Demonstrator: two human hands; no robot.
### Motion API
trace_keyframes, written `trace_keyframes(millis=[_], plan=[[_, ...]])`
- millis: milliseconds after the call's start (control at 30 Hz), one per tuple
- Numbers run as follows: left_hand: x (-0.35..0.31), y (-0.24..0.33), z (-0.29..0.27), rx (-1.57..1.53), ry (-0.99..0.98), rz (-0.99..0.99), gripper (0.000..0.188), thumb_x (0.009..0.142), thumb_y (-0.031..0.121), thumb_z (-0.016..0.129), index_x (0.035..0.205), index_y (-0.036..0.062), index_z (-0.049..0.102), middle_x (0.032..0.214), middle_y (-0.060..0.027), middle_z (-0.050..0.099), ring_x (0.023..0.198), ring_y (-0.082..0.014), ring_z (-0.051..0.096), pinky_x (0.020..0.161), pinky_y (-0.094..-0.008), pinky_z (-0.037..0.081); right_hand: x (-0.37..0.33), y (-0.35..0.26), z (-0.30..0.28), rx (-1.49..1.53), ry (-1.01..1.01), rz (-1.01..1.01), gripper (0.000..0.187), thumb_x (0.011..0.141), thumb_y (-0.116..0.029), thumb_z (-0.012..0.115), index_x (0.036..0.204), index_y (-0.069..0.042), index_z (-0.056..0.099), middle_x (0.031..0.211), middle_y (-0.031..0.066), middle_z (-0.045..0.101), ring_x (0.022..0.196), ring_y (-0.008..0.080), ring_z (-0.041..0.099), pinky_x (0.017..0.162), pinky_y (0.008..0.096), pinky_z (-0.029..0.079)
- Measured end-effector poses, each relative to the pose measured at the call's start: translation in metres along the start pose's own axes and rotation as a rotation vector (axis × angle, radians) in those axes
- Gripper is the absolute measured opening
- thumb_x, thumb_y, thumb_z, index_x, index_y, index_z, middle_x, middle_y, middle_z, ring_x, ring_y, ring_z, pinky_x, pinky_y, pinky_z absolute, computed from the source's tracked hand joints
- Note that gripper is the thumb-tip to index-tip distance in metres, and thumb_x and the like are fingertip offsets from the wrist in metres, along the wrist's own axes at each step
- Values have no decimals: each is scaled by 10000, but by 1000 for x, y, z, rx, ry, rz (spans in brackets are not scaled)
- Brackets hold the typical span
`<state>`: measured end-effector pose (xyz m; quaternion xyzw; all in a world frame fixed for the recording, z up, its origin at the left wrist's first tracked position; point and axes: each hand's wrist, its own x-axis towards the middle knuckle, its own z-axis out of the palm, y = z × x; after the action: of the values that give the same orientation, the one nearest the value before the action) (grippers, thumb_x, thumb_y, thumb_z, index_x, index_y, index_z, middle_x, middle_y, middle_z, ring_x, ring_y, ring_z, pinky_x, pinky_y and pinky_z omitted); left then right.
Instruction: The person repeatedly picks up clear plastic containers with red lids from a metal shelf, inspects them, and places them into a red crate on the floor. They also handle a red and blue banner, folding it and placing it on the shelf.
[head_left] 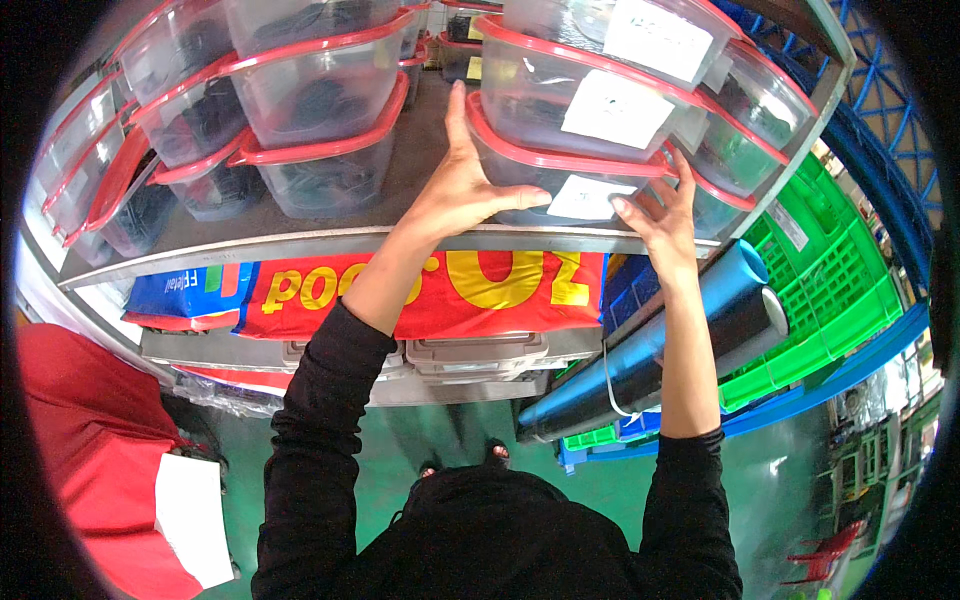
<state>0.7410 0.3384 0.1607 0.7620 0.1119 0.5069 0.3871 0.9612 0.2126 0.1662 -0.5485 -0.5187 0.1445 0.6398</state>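
A stack of clear plastic containers with red rims stands at the shelf's front edge, and both my hands are on its bottom container (525, 173). A blank-looking white label (582, 199) shows on that container's front. Along its left side reach the fingers of my left hand (462, 192), while the thumb lies across the front beside the label. My right hand (664, 215) grips the right front corner, fingers bent near the red rim and thumb at the label's edge. Directly above sits another labelled container (540, 100). Dark contents show dimly through the plastic.
More red-rimmed containers (320, 180) fill the grey shelf (300, 240) to the left. Below lie red and blue printed bags (380, 295) and lidded grey boxes (475, 350). Blue and black rolls (690, 335) lean at right by green crates (820, 270). Someone in red (90, 430) is at left.
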Motion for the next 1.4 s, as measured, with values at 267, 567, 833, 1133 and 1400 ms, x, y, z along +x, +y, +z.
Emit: trace_keyframes(millis=[267, 567, 833, 1133, 1400], plan=[[-13, 23, 8, 148, 164, 98, 1065, 603, 142, 850, 1357, 39, 104, 1283, -209, 418, 1189, -279, 457, 1016, -386, 381, 1, 2, 5, 132, -17, -84, 1012, 625, -100, 849, 1386, -80, 182, 1253, 309, 434, 1061, 352, 553, 859, 404, 502], [-93, 65, -4, 261, 308, -103, 1109, 597, 265, 859, 1394, 26, 125, 1311, -136, 333, 1206, -247, 406, 1007, -392, 375, -52, -38, 11, 102, -98, -98, 948, 657, -54, 810, 1390, -94, 210, 1228, 172, 547, 1053, 257, 584, 847, 363, 511], [-167, 68, -53, 324, 458, -155, 1011, 630, 357, 839, 1355, -16, 241, 1152, -116, 494, 977, -226, 551, 797, -342, 487, -62, -35, 26, 32, -259, -354, 913, 711, -170, 767, 1400, -24, 187, 1380, 232, 368, 1064, 387, 570, 781, 382, 531], [-170, 84, -43, 389, 568, -135, 1020, 648, 473, 797, 1347, -43, 262, 1230, -127, 459, 1091, -240, 488, 909, -390, 415, -44, -28, 36, 77, -424, -363, 856, 767, -199, 707, 1403, -16, 164, 1364, 253, 373, 845, 394, 624, 714, 441, 515], [-205, 77, -62, 683, 519, -171, 983, 681, 542, 745, 1326, -53, 301, 1254, -154, 454, 1133, -264, 474, 944, -413, 396, -33, -18, 41, 142, -405, -451, 858, 763, -166, 714, 1402, 0, 168, 1358, 248, 384, 890, 387, 632, 721, 407, 526]])
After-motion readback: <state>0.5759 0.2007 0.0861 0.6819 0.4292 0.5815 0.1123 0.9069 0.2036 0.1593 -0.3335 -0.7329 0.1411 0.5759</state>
